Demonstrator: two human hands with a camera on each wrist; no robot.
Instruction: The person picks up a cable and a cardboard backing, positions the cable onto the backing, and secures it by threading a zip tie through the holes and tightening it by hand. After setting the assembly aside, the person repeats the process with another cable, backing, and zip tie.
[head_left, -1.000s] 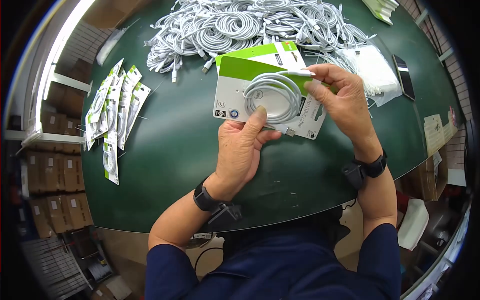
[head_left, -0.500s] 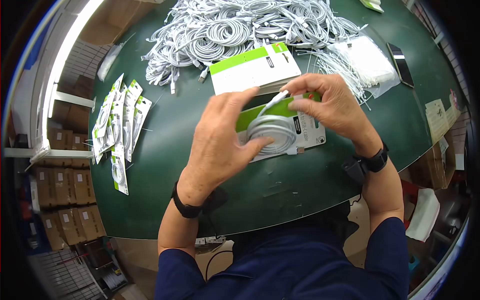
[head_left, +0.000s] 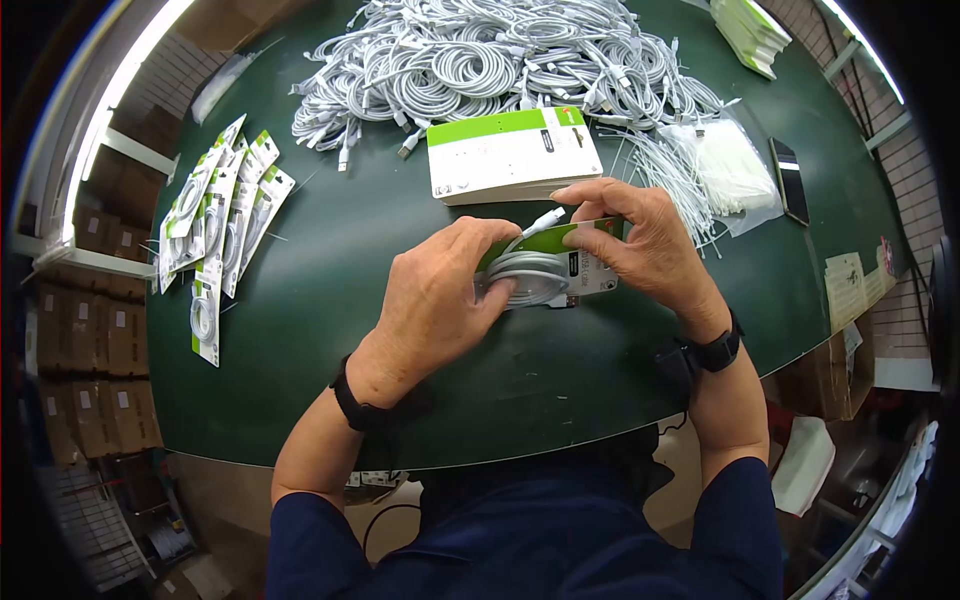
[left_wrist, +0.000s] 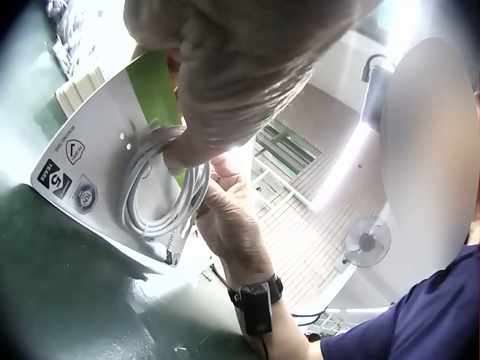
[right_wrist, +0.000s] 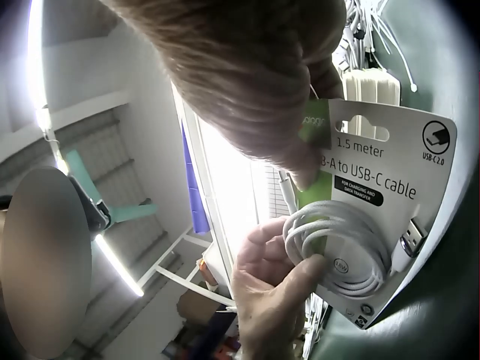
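Observation:
A white and green packaging card [head_left: 600, 278] is held up over the table between both hands. Against its front lies a coiled white USB cable [head_left: 530, 272], its metal USB-A plug [right_wrist: 412, 236] at the printed side. My left hand [head_left: 435, 285] pinches card and coil, thumb on the loops and fingers behind. With thumb in front and fingers at the back, my right hand [head_left: 645, 240] grips the card near its upper edge. The cable's other connector [head_left: 545, 220] sticks up past that edge, between the hands. The left wrist view shows the coil [left_wrist: 139, 191] beside the card's printed badges.
A stack of cards [head_left: 510, 160] lies just beyond the hands, before a large heap of coiled cables [head_left: 480, 70]. White ties [head_left: 670, 180], a plastic bag [head_left: 735, 165] and a phone [head_left: 790, 180] lie right. Cards with cables [head_left: 215, 230] overlap at left.
The card has come toward me, off the stack, and tipped more upright. My left hand has shifted from its lower edge to its left side. The connector in my right fingers now stands above the edge.

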